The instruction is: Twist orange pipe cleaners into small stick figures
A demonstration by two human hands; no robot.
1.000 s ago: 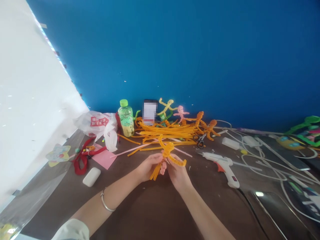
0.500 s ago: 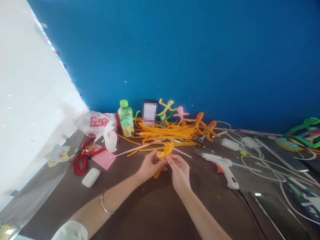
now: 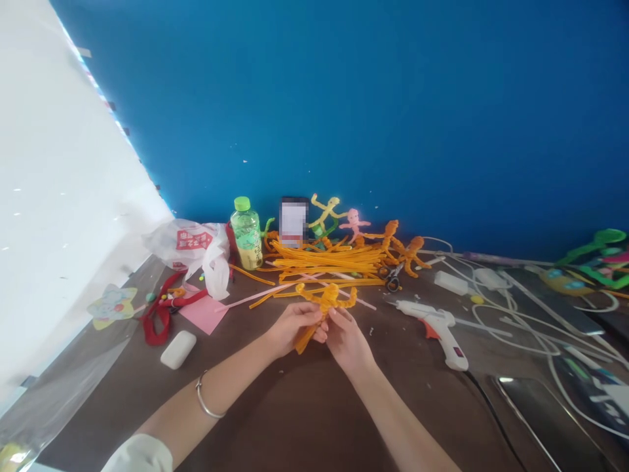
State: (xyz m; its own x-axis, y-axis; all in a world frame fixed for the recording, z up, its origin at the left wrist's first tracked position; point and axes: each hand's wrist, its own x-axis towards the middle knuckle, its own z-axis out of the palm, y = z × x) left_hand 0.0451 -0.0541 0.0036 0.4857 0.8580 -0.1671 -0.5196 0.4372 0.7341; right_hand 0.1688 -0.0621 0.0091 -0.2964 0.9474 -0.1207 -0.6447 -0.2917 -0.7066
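An orange pipe-cleaner figure (image 3: 330,298) is held up between both hands, its round head on top and two curled arms spread to the sides. My left hand (image 3: 296,326) pinches its body from the left, with straight orange stems hanging below the fingers. From the other side, my right hand (image 3: 348,337) grips the same body, thumb near the figure's neck. Just beyond lies a thick pile of orange pipe cleaners (image 3: 329,262). Finished-looking figures, including a pink one (image 3: 354,224) and an orange one (image 3: 411,254), stand behind and beside the pile.
A green-capped bottle (image 3: 247,236) and a plastic bag (image 3: 189,244) stand back left. A white case (image 3: 178,349) lies near my left forearm. To the right are scissors (image 3: 393,280), a glue gun (image 3: 439,330) with its cord, a phone (image 3: 550,423) and tangled white cables.
The orange figure has turned in my hands, so both curled arms now show spread out to the sides. My fingers have shifted slightly on its body.
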